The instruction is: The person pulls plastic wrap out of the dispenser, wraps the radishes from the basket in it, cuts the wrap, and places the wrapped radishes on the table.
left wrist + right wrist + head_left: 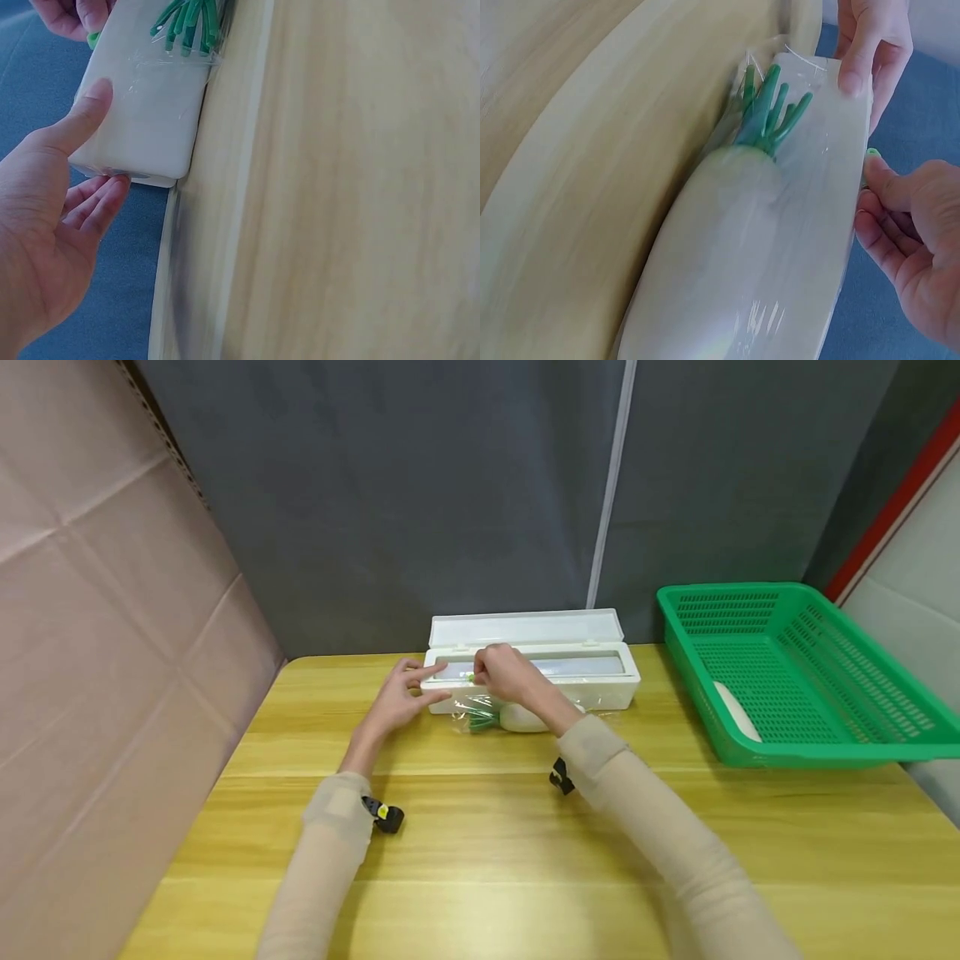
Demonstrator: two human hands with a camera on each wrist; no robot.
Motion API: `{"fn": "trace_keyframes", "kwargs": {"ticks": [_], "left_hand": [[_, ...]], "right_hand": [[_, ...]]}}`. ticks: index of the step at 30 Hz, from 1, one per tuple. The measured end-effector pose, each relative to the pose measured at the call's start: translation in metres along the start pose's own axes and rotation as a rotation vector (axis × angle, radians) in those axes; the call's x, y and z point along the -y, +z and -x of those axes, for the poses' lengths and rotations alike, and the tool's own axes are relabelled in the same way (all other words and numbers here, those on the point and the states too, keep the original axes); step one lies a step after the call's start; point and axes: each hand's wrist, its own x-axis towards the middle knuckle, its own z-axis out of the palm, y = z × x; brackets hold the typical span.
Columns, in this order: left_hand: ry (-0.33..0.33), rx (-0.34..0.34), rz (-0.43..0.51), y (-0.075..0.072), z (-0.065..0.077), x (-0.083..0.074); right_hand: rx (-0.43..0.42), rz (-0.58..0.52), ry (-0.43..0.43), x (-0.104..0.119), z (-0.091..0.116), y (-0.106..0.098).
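Observation:
A white cling film box (617,695) stands at the back of the table with its lid (525,628) raised and the film roll (588,666) showing inside. My left hand (396,700) grips the left end of this box, thumb (91,105) on the front face and fingers round the end. At the box's front edge, my right hand (513,675) pinches a small green slide cutter (93,40). Clear film hangs down the front, over a white radish (712,225) with green stems (766,116) lying against the box. How far the film is cut I cannot tell.
To the right stands a green plastic basket (840,750) with slotted sides; a white object (737,712), partly seen, lies at its near left. A dark grey cloth wall (420,510) rises behind the wooden table (465,860), and a pale pink wall (112,635) on the left.

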Motion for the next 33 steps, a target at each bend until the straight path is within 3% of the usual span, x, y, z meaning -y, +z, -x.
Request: {"fn": "trace_keyframes", "kwargs": {"ticks": [18, 33], "left_hand": [[0.005, 0.003, 0.008, -0.001, 0.0, 0.001], [0.002, 0.009, 0.004, 0.0, 0.0, 0.001]], "right_hand": [[-0.054, 0.027, -0.017, -0.033, 0.033, -0.02], [-0.063, 0.012, -0.033, -0.05, 0.046, -0.027]]}}
